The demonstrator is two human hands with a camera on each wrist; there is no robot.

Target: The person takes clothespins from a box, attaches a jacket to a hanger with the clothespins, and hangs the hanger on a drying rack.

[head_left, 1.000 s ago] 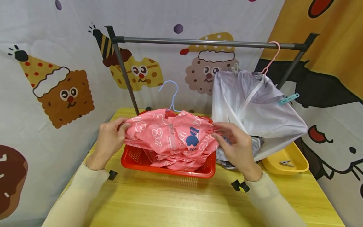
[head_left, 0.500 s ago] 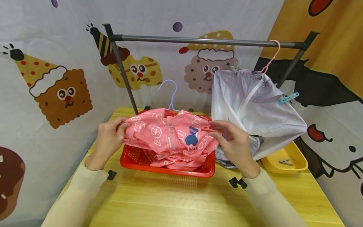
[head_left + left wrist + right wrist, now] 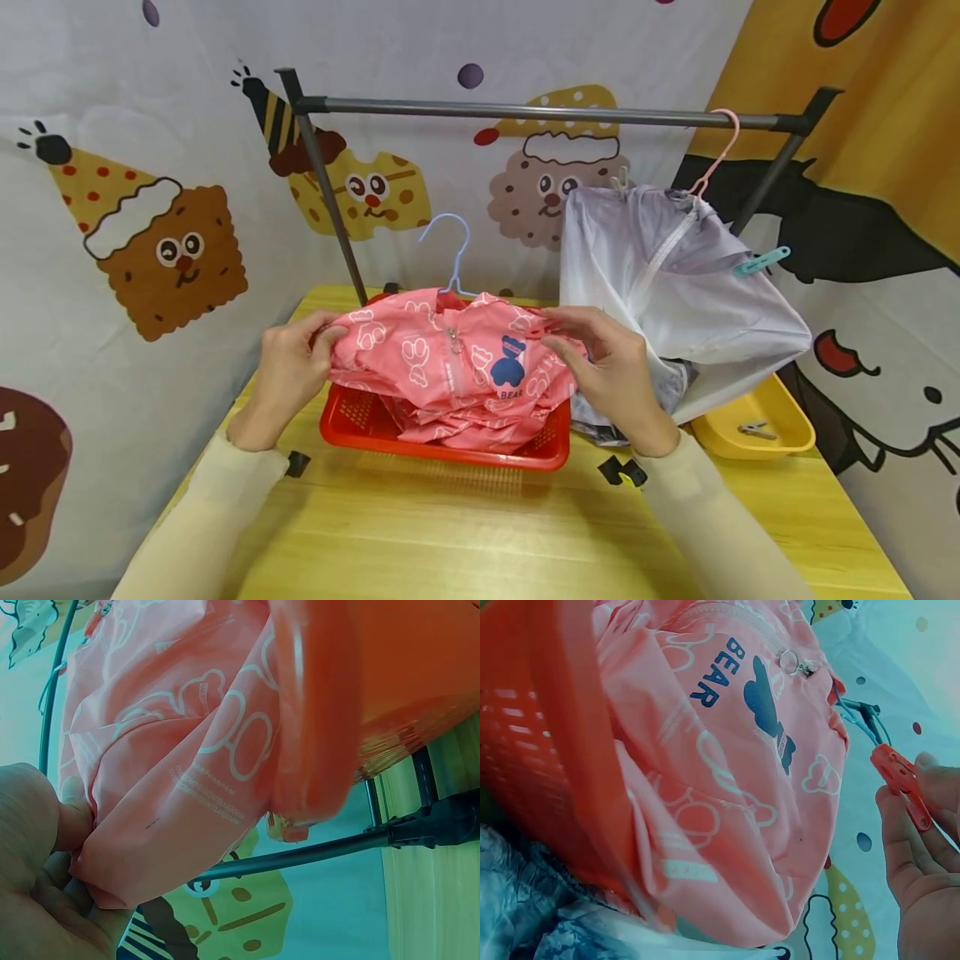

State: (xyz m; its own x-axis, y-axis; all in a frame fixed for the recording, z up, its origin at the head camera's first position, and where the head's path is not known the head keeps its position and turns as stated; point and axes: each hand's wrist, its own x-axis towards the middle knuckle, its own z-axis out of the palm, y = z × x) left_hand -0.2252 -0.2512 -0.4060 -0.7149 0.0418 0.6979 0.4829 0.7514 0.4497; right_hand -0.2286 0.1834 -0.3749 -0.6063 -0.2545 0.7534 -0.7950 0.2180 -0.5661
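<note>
- Head view: the pink jacket (image 3: 408, 358) is bunched in and over the red basket (image 3: 375, 442), which is set toward the far edge of the worktop (image 3: 420, 542), left of its middle. A blue hanger (image 3: 458, 258) is seen rising from the collar. The jacket's left end is pinched between thumb and fingers of the left hand (image 3: 288, 375); the right hand (image 3: 609, 362) is held over its other shoulder.
- Head view, surroundings: the far side is spanned by a dark rack (image 3: 517, 110). From its right end a pale garment (image 3: 690, 317) is hung on a pink hanger (image 3: 722, 158), with a teal peg (image 3: 762, 262) clipped to it. By this garment the yellow tray (image 3: 798, 429) near the right edge is partly covered; a grey clip (image 3: 756, 430) is held in the tray.
- Left wrist view: a fold of pink cloth is gripped narrowly by the fingers; what lies beyond is blocked by the basket's rim.
- Right wrist view: a red peg (image 3: 901, 786) is pinched between thumb and fingers near the collar. Whether cloth is touched by it cannot be told.
- Head view, against one second earlier: the right hand and peg have been shifted left, nearer the collar; the left hand's grip is unchanged.
</note>
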